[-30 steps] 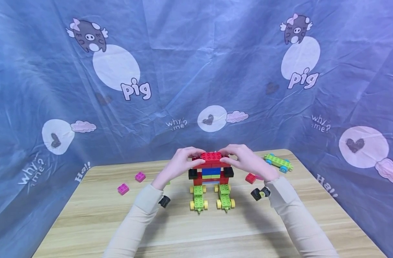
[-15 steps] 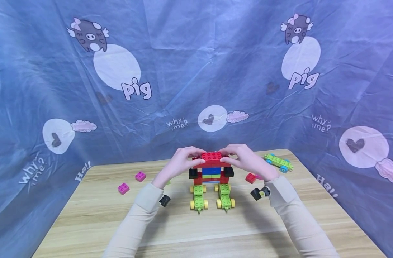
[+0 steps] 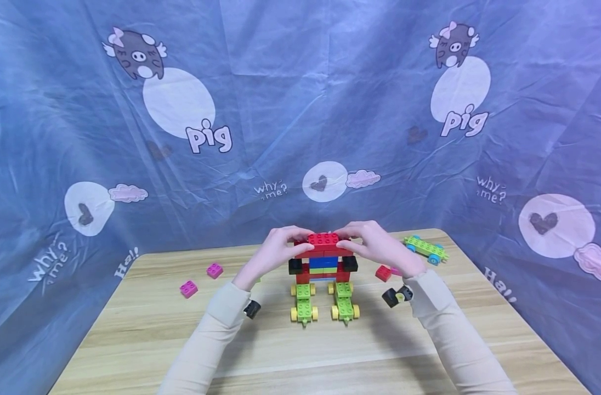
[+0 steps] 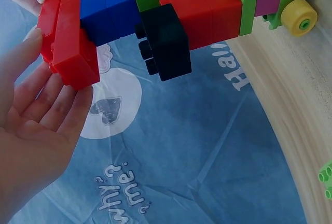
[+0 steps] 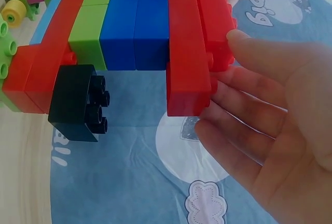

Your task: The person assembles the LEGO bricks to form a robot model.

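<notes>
A toy brick figure stands on the table, topped by a red brick (image 3: 323,239) laid across a wider red layer (image 5: 185,79). My left hand (image 3: 276,249) holds the left end of the top red brick, thumb in front and fingers behind. At its right end, my right hand (image 3: 376,248) holds the same brick in a mirrored grip. Beneath come blue bricks (image 5: 136,24), light green bricks (image 5: 91,32) and a red row. Black bricks (image 4: 165,42) jut out at both sides. Two green wheeled bases (image 3: 304,310) with yellow wheels carry the figure.
Two pink bricks (image 3: 188,289) lie to the left on the wooden table (image 3: 300,362). A loose red brick (image 3: 383,272) rests by the right forearm. Behind it stands a green wheeled base with blue wheels (image 3: 425,247). A blue printed cloth (image 3: 261,137) hangs around the table's back and sides.
</notes>
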A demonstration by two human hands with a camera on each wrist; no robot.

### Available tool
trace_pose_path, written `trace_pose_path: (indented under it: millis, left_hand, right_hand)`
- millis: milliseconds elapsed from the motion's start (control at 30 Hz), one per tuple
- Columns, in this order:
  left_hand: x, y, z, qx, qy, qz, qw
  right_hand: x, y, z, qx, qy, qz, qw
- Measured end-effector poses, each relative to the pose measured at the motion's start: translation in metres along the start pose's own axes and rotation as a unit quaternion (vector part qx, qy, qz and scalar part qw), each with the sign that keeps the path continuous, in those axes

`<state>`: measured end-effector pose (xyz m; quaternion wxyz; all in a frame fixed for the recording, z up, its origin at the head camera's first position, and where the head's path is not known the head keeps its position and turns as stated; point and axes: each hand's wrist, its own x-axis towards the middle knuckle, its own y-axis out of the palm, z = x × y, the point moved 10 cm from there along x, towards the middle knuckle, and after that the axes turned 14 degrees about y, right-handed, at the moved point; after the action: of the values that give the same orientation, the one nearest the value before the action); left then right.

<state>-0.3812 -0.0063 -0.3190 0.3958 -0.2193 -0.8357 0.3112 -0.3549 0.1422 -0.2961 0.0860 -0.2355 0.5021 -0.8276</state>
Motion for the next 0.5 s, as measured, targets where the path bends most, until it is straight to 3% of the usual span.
trace_pose_path:
  millis: [500]
  left_hand:
    - [-0.0006,-0.0011,0.0007,-0.025,-0.002,-0.011,0.9996]
  right_hand:
    - [0.0018,0.0009,-0.0032,0.007,0.007,0.004,1.000]
